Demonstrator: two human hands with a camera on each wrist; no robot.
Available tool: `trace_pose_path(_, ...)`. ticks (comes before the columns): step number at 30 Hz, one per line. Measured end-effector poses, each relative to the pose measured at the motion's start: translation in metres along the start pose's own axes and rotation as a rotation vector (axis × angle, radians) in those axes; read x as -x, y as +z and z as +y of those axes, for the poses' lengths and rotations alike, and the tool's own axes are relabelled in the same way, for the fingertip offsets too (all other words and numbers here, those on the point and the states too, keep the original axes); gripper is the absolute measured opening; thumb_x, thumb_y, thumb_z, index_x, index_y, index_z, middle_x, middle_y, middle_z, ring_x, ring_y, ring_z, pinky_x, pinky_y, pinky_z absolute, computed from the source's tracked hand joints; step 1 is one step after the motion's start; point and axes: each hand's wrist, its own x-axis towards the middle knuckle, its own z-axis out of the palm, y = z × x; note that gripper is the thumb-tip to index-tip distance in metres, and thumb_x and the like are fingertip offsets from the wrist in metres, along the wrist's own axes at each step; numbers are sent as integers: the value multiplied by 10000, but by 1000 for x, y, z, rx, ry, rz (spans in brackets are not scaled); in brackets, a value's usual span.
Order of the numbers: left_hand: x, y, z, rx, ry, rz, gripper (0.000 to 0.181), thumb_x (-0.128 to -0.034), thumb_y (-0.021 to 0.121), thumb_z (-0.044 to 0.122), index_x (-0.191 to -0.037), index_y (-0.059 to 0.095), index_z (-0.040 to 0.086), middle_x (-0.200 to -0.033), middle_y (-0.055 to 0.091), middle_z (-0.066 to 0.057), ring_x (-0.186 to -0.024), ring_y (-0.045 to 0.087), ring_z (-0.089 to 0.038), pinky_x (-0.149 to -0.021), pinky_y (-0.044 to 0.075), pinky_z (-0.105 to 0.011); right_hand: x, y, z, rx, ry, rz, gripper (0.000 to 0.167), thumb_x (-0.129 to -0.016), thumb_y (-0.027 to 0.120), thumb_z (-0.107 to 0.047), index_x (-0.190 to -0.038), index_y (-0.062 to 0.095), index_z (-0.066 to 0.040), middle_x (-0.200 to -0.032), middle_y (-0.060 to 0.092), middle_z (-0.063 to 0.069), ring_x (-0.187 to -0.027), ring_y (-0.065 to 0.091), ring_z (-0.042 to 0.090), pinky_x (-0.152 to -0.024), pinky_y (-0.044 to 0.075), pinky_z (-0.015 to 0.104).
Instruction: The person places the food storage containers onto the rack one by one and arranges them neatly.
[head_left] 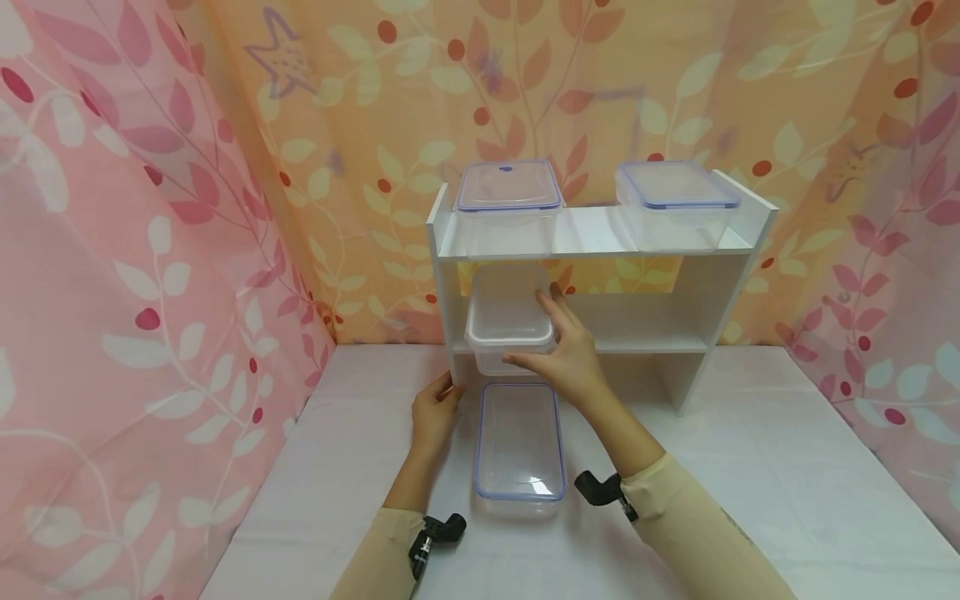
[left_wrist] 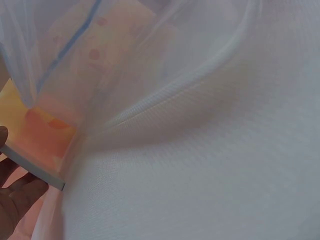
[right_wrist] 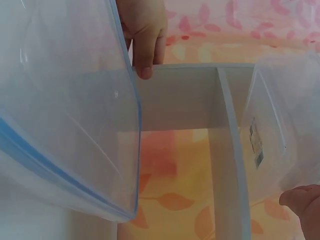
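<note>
My right hand (head_left: 573,358) holds a clear food container with a whitish lid (head_left: 510,308), thumb at its front and fingers along its right side. This container sits at the left front of the middle board of a white two-tier shelf (head_left: 630,321), its front sticking out past the edge. Low on the shelf's left side panel, my left hand (head_left: 435,417) grips the front edge; the left wrist view shows its fingers (left_wrist: 27,195) around the panel edge (left_wrist: 37,170). Before the shelf, a blue-rimmed clear container (head_left: 519,446) rests on the table between my forearms.
Two more blue-rimmed containers stand on the top board, one at the left (head_left: 510,187) and one at the right (head_left: 678,187). A white cloth covers the table (head_left: 795,467). Patterned curtains (head_left: 360,167) hang behind and at both sides.
</note>
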Motion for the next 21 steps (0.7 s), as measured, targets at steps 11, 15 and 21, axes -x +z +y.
trace_pose_path(11,0,1,0,-10,8,7,413,-980,696,145,-1378,644,49,-1319,686,-161,-1158,694,-304,-855,606,-373,-4,6,8,31,9,9,1092,-664,975,-380,-1577,415,-169,-1705,208,61,-1562,208,244,-1188,353,482)
trace_pose_path(15,0,1,-1,-1,11,5,409,-980,693,136,-1376,646,46,-1320,680,-184,-1150,696,-309,-823,607,-353,-6,9,9,41,13,10,1095,-662,976,-385,-1579,414,-180,-1704,210,48,-1561,210,246,-1205,327,490)
trace_pose_path(21,-2,1,-2,14,-7,5,411,-979,698,140,-1381,648,67,-1334,673,-180,-1152,694,-289,-827,602,-355,-10,12,11,43,15,15,1101,-652,981,-381,-1578,417,-191,-1703,210,22,-1560,212,244,-1228,286,481)
